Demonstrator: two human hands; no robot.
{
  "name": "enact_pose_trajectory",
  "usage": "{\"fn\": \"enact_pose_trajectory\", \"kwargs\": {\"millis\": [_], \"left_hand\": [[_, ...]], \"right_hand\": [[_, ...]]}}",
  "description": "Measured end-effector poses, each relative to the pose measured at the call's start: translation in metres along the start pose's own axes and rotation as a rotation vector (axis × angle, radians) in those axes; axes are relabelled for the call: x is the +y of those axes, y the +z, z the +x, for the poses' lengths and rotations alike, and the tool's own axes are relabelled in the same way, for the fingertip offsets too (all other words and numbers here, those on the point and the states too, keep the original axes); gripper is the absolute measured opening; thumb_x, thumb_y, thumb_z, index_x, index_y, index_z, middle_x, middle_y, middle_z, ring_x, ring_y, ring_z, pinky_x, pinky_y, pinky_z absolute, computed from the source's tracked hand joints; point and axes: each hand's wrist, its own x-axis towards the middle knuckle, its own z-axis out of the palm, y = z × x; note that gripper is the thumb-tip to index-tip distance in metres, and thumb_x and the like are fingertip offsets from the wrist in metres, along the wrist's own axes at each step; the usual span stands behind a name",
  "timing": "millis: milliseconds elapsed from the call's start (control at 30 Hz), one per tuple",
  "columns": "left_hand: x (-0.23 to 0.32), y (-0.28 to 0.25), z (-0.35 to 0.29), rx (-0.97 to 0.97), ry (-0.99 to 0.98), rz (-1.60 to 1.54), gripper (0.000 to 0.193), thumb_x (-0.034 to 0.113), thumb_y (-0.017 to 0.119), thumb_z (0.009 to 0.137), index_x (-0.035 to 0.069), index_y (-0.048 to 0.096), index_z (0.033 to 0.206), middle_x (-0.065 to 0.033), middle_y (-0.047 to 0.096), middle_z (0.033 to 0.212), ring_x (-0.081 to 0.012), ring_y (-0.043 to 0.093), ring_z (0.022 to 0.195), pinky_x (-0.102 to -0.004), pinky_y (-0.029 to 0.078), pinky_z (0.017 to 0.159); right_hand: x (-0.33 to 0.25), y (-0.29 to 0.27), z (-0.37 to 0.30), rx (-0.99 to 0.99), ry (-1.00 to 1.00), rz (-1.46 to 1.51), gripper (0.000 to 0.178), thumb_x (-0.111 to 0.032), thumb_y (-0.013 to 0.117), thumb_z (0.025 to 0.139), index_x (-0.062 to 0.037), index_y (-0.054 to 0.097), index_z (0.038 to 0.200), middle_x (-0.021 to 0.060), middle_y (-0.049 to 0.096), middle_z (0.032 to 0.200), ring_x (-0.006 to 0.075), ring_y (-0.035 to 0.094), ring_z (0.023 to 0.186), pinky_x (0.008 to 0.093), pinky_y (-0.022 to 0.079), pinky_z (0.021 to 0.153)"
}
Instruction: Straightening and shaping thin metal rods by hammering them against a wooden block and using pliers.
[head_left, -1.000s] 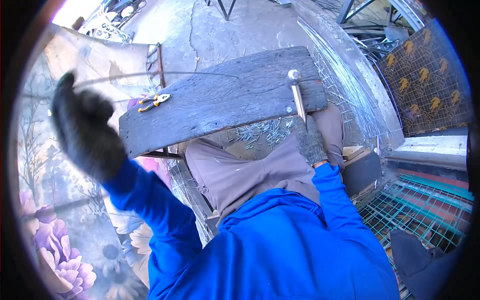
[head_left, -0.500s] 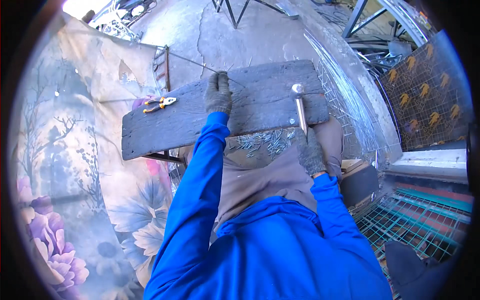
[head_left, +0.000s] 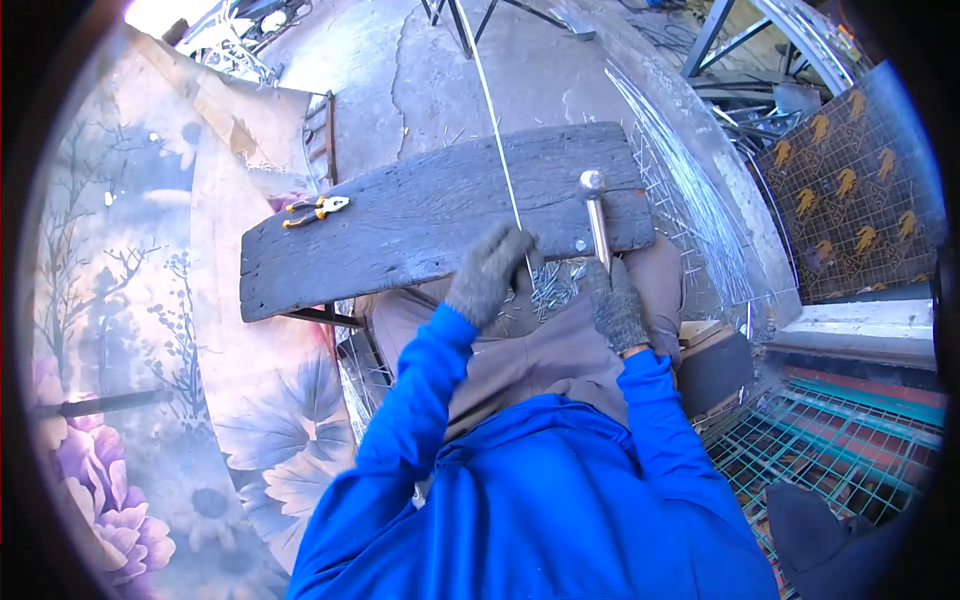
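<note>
My gloved left hand is closed around a thin metal rod at the near edge of a dark, worn wooden plank. The rod slants across the plank toward the far floor, and its near end dips past the edge. In my gloved right hand is a ball-headed hammer, gripped by the handle, its head over the plank's right part. Pliers with yellow and black handles lie on the plank's left. Short metal pieces are scattered below the near edge, between my legs.
A bundle of long thin rods lies on the floor to the right. A flower-patterned cloth covers the left side. Green wire mesh lies at the lower right, and a metal stand rises at the far side.
My left hand has come back toward me and right, from the plank's middle to its near edge. The rod has swung from pointing far left to pointing nearly straight ahead. The hammer barely moved.
</note>
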Motion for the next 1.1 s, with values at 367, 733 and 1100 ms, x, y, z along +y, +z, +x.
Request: {"fn": "enact_pose_trajectory", "kwargs": {"millis": [367,733,1100], "left_hand": [[0.009,0.056,-0.092,-0.063,-0.384,-1.109,0.024,0.024,0.051,0.106,0.005,0.059,0.117,-0.0047,0.066,0.091,-0.0084,0.058,0.056,-0.0207,0.048,0.045],[0.057,0.041,-0.089,-0.403,-0.27,-1.571,0.026,0.024,0.049,0.106,0.007,0.058,0.125,-0.005,0.068,0.102,-0.0087,0.066,0.069,-0.022,0.057,0.057],[0.088,0.038,-0.092,-0.309,-0.216,-1.703,0.033,0.026,0.04,0.109,0.007,0.053,0.134,-0.008,0.069,0.115,-0.0111,0.061,0.067,-0.0275,0.051,0.052]], "right_hand": [[-0.009,0.002,0.001,0.083,-0.058,0.051,0.041,-0.04,0.054,0.101,-0.0021,0.051,0.117,0.0316,0.063,0.101,0.0526,0.06,0.097,0.0554,0.048,0.076],[-0.003,-0.003,0.002,-0.023,0.008,-0.01,0.04,-0.027,0.056,0.094,-0.006,0.051,0.128,0.0281,0.058,0.111,0.0471,0.062,0.096,0.0531,0.051,0.077],[0.003,0.0,-0.001,0.074,-0.374,-0.375,0.047,-0.007,0.056,0.092,-0.0096,0.051,0.138,0.0231,0.054,0.121,0.0426,0.063,0.094,0.0508,0.054,0.077]]}}
